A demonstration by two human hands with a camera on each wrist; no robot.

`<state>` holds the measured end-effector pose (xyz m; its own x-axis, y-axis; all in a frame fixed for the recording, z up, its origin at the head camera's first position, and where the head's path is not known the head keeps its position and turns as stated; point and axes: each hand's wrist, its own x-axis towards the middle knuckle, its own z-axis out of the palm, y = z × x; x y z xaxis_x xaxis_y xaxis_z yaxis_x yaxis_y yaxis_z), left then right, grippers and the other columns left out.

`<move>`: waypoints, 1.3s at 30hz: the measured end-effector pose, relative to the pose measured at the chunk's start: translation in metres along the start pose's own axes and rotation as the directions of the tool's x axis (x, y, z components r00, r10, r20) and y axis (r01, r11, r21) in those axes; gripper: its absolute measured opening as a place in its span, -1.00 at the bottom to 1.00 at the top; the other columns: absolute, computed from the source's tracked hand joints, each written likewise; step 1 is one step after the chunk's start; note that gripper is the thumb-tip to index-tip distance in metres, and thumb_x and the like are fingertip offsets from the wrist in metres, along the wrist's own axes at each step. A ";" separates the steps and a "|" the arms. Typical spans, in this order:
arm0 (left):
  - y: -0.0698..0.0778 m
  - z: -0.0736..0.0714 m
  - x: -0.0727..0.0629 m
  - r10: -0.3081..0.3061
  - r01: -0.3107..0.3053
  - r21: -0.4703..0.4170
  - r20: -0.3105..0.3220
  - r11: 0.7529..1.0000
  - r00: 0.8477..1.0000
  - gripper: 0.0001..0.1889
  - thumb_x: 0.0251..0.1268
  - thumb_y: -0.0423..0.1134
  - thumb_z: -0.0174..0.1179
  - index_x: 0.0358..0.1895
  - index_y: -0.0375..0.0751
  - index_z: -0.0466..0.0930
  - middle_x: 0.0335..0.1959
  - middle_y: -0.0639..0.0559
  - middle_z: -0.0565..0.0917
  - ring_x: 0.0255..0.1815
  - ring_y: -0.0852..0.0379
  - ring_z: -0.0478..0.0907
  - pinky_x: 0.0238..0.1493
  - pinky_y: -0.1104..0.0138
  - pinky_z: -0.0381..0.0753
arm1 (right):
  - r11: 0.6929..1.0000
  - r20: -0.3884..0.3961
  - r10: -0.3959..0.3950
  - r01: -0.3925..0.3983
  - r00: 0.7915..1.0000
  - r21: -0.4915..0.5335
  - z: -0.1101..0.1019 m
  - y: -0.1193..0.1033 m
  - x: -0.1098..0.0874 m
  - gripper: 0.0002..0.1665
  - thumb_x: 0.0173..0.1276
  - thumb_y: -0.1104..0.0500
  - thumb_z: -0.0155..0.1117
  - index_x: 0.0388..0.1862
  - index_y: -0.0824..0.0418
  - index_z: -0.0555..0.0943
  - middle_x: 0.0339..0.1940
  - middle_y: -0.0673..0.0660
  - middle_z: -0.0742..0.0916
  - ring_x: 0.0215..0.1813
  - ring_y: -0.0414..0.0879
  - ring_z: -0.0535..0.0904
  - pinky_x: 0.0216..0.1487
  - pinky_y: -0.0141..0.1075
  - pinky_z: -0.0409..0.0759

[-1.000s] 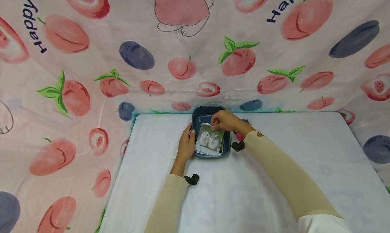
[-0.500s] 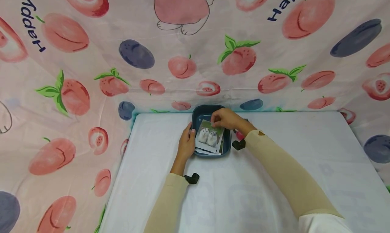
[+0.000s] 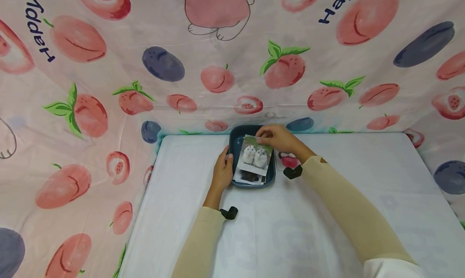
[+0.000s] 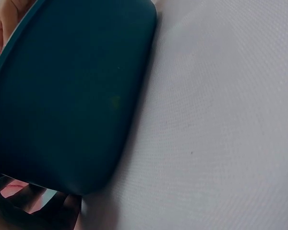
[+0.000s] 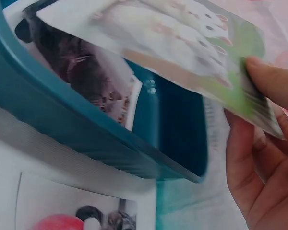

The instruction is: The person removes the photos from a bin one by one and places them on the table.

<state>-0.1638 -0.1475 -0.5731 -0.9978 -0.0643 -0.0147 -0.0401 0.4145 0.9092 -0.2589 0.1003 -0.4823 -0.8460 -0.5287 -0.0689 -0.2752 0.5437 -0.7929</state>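
My left hand (image 3: 222, 171) grips the left side of a dark teal plastic tray (image 3: 236, 142), thumb at the rim and fingers along the outside. In the left wrist view the tray's outer wall (image 4: 72, 96) fills much of the frame, with dark fingers (image 4: 65, 211) at its lower end. My right hand (image 3: 279, 138) pinches the upper right corner of a photo (image 3: 254, 154) of two white furry animals, between thumb and fingers. The photo is tilted and raised over the tray in the right wrist view. Under it, more photos (image 5: 81, 62) lie inside, the top one showing a dark animal.
Just right of the tray, another photo (image 3: 289, 161) with a pink-red shape lies on the white table cover (image 3: 312, 229). A fruit-print cloth (image 3: 218, 55) hangs behind the table and on the left. Small black wrist devices (image 3: 229, 213) sit on both wrists.
My right hand has lifted the white-animal photo off the stack and shifted it up and right, uncovering the dark photo beneath. The left hand and tray have stayed put.
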 end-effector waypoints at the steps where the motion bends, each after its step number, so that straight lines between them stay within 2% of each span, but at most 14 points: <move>1: 0.000 0.000 0.000 -0.006 0.006 0.003 -0.001 1.000 1.000 -0.43 0.69 0.06 -0.17 0.62 -0.02 0.17 0.57 -0.15 0.32 0.59 -0.12 0.25 0.55 -0.10 0.21 | 1.000 -0.022 -0.004 0.004 1.000 0.012 -0.003 0.000 -0.003 -0.74 0.45 0.00 0.37 0.01 0.07 0.72 -0.20 0.05 0.79 -0.14 -0.09 0.68 -0.05 -0.18 0.63; 5: 0.000 0.001 0.000 -0.024 0.024 0.012 0.001 1.000 1.000 -0.43 0.69 0.07 -0.19 0.63 0.02 0.16 0.59 -0.12 0.30 0.60 -0.10 0.23 0.57 -0.08 0.20 | 0.999 -0.091 -0.003 0.006 0.996 0.037 -0.019 -0.003 -0.018 -0.69 0.45 -0.03 0.36 0.06 0.07 0.73 -0.18 0.09 0.78 -0.11 -0.05 0.66 -0.08 -0.19 0.60; 8: -0.001 0.002 0.000 -0.023 0.023 0.016 -0.001 1.000 1.000 -0.42 0.69 0.08 -0.19 0.63 0.00 0.15 0.58 -0.12 0.30 0.60 -0.10 0.23 0.57 -0.08 0.20 | 0.999 -0.107 0.001 0.003 0.994 0.032 -0.032 -0.002 -0.031 -0.68 0.47 -0.02 0.34 0.09 0.08 0.73 -0.16 0.11 0.77 -0.10 -0.02 0.64 -0.07 -0.18 0.61; 13: -0.003 0.002 0.001 -0.020 0.020 0.029 0.001 0.999 1.000 -0.41 0.69 0.09 -0.20 0.63 -0.03 0.14 0.59 -0.11 0.29 0.61 -0.09 0.22 0.57 -0.08 0.20 | 1.000 -0.083 0.028 -0.029 0.996 -0.013 -0.047 0.012 -0.056 -0.66 0.51 -0.01 0.29 0.16 0.08 0.71 -0.03 0.12 0.75 0.02 0.02 0.63 0.08 -0.06 0.63; 17: -0.002 0.002 0.001 -0.029 0.029 0.031 0.002 0.999 1.000 -0.40 0.69 0.10 -0.19 0.63 -0.02 0.14 0.60 -0.11 0.28 0.61 -0.10 0.21 0.57 -0.09 0.19 | 0.996 -0.072 0.078 -0.081 0.994 -0.033 -0.049 0.030 -0.078 -0.64 0.51 -0.02 0.29 0.18 0.08 0.71 0.08 0.14 0.75 0.14 0.08 0.62 0.21 0.08 0.59; 23: -0.002 0.002 0.000 -0.042 0.042 0.035 0.008 0.999 0.999 -0.39 0.68 0.13 -0.20 0.64 0.01 0.13 0.60 -0.09 0.28 0.61 -0.10 0.22 0.57 -0.09 0.20 | 0.988 -0.077 0.154 -0.156 0.985 -0.020 -0.035 0.065 -0.103 -0.65 0.46 -0.06 0.34 0.12 0.03 0.72 -0.03 0.09 0.74 0.07 0.04 0.63 0.14 0.02 0.62; 27: -0.001 0.002 0.000 -0.046 0.046 0.031 0.006 0.998 0.999 -0.40 0.69 0.12 -0.19 0.64 0.03 0.13 0.58 -0.11 0.31 0.59 -0.10 0.25 0.56 -0.08 0.22 | 0.987 -0.071 0.157 -0.159 0.985 -0.033 -0.019 0.080 -0.112 -0.73 0.42 0.01 0.41 0.02 0.05 0.75 -0.15 0.05 0.75 -0.03 0.00 0.63 0.06 -0.06 0.61; 33: 0.000 0.001 0.000 -0.047 0.047 0.029 0.010 0.998 0.999 -0.41 0.69 0.11 -0.19 0.64 0.02 0.13 0.58 -0.12 0.30 0.59 -0.11 0.25 0.56 -0.09 0.21 | 0.982 -0.107 0.163 -0.172 0.981 -0.079 0.001 0.091 -0.116 -0.78 0.34 0.03 0.48 -0.07 0.02 0.79 -0.21 0.02 0.77 -0.14 -0.04 0.61 -0.11 -0.18 0.60; 39: 0.001 0.001 0.000 -0.051 0.051 0.030 0.010 0.998 0.999 -0.41 0.68 0.12 -0.19 0.64 0.04 0.13 0.59 -0.10 0.29 0.60 -0.10 0.23 0.57 -0.08 0.20 | 0.978 -0.140 0.151 -0.169 0.979 -0.125 0.015 0.096 -0.116 -0.81 0.29 0.04 0.53 -0.14 0.01 0.79 -0.29 -0.02 0.77 -0.16 -0.07 0.62 -0.09 -0.17 0.61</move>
<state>-0.1642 -0.1466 -0.5729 -0.9949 -0.0767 -0.0654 -0.0925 0.4377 0.8944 -0.1802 0.2042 -0.5590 -0.9334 -0.3439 -0.1022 -0.1833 0.7019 -0.6883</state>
